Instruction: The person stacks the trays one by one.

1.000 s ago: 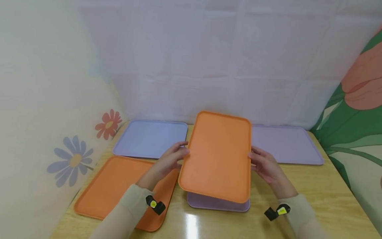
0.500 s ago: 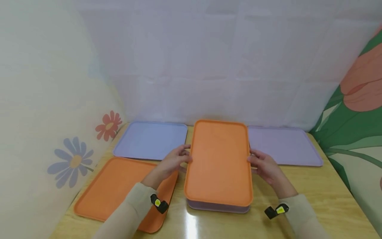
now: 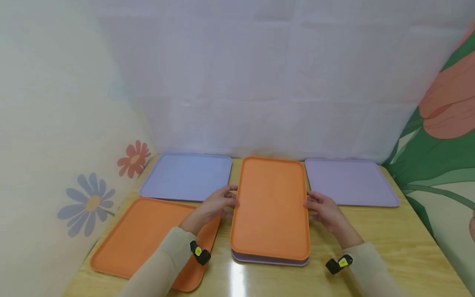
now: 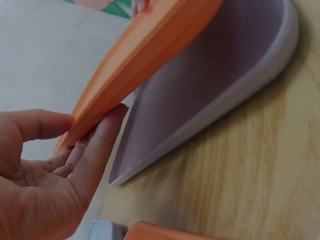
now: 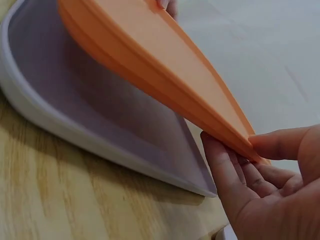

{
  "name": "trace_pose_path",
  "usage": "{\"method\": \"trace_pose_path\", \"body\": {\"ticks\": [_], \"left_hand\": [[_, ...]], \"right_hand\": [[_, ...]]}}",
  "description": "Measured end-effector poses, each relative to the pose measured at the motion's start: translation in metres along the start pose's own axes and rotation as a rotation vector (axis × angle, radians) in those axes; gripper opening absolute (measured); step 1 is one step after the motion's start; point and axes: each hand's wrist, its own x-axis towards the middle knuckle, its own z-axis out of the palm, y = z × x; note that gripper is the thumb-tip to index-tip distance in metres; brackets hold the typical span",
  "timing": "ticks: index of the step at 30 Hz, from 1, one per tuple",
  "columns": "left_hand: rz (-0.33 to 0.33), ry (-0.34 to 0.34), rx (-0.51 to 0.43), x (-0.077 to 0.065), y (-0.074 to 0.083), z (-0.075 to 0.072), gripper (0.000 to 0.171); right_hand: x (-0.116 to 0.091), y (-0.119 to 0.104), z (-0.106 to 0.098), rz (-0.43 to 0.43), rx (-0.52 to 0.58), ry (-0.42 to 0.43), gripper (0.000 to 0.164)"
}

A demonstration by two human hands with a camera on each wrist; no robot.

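Both hands hold an orange tray by its long sides, just above a purple tray on the table. My left hand pinches the left rim, thumb on top and fingers beneath. On the opposite rim, my right hand grips the same way. The wrist views show a gap between the orange tray and the purple tray below it. Most of the purple tray is hidden under the orange one in the head view.
Another orange tray lies at the left, partly under the left forearm. A blue tray lies at the back left, and a second purple tray at the back right. A white cloth hangs behind the wooden table.
The held orange tray has come down and straightened over the purple tray, its front edge nearer to it. Both hands have moved lower with it and keep their hold.
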Motion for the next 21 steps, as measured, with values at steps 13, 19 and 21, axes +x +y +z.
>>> {"method": "trace_pose_path", "body": {"ticks": [13, 19, 21], "left_hand": [[-0.042, 0.002, 0.101, 0.004, -0.006, 0.003, 0.067], [-0.061, 0.000, 0.122, 0.005, -0.008, 0.003, 0.067], [-0.070, 0.006, 0.123, 0.005, -0.008, 0.004, 0.067]], "right_hand": [[0.007, 0.014, 0.006, 0.039, -0.069, 0.041, 0.064], [0.007, 0.015, 0.008, 0.038, -0.082, 0.043, 0.064], [0.007, 0.015, 0.009, 0.040, -0.091, 0.046, 0.064]]}}
